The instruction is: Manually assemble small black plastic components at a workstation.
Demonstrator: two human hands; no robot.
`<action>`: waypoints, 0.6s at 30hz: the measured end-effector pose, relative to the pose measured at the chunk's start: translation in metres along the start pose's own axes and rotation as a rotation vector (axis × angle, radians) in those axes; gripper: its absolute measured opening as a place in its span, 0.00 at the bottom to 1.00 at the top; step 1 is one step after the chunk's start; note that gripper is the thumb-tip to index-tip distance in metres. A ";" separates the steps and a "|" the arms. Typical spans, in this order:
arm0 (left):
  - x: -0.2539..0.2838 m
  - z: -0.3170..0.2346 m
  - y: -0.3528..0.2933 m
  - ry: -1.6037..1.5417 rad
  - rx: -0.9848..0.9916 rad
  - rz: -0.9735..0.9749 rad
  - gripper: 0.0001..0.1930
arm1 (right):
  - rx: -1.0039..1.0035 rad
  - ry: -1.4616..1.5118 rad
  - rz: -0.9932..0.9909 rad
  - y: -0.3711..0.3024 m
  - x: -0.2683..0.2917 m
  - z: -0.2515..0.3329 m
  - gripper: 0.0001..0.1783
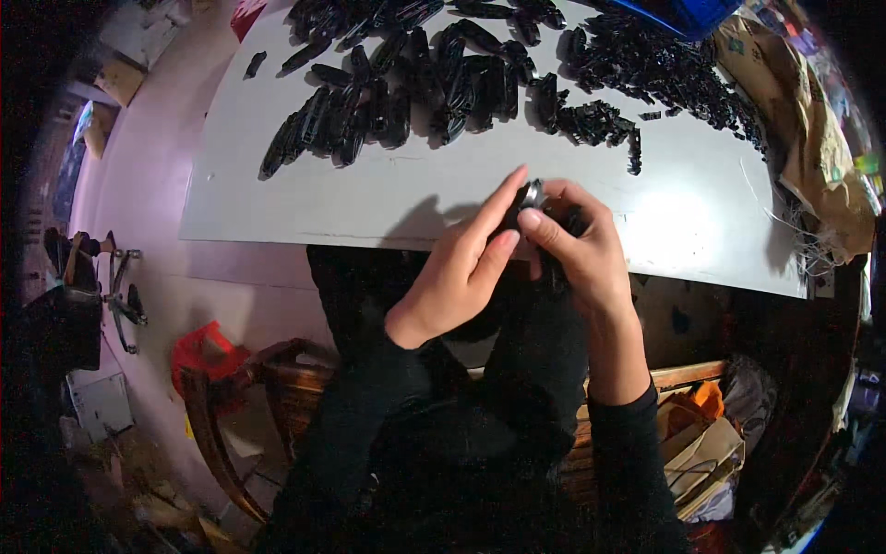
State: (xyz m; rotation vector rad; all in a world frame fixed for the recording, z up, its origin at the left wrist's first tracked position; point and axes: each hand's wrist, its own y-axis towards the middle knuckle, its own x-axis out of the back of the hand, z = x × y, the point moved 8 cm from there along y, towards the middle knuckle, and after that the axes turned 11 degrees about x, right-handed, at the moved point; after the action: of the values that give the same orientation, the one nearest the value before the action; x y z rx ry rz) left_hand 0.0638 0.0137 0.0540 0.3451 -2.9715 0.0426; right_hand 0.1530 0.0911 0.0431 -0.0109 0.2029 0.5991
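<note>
Just over the front edge of the white table (323,208), both my hands are closed on a small glossy black plastic piece (528,198). My left hand (461,268) presses on it from the left, its fingers fairly straight and its thumb against the underside. From the other side my right hand (591,245) grips it with the thumb on top and the fingers curled behind. Something dark also shows in the right palm, mostly hidden by the fingers. Farther back lie many long, curved black plastic pieces (346,120) in a loose heap.
A spread of small black parts (664,69) covers the far right of the table. Crumpled brown paper (784,102) and a blue container (678,14) stand beside it. Below are a wooden chair (208,443), a red bag (208,351) and a box of cardboard scraps (706,452).
</note>
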 end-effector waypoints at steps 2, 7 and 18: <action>-0.005 0.010 -0.010 0.029 0.140 0.095 0.27 | -0.057 -0.047 0.164 -0.008 -0.010 -0.003 0.08; 0.001 0.011 -0.026 0.217 -0.031 0.149 0.28 | -0.124 -0.112 0.145 -0.042 -0.012 -0.021 0.09; -0.010 0.018 -0.041 0.104 0.305 0.402 0.30 | -0.060 -0.011 0.141 -0.067 -0.013 -0.040 0.11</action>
State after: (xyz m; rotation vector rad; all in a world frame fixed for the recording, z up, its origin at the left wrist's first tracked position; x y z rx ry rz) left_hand 0.0804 -0.0243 0.0355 -0.2209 -2.8763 0.5419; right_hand 0.1732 0.0259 0.0035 -0.0515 0.1762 0.7454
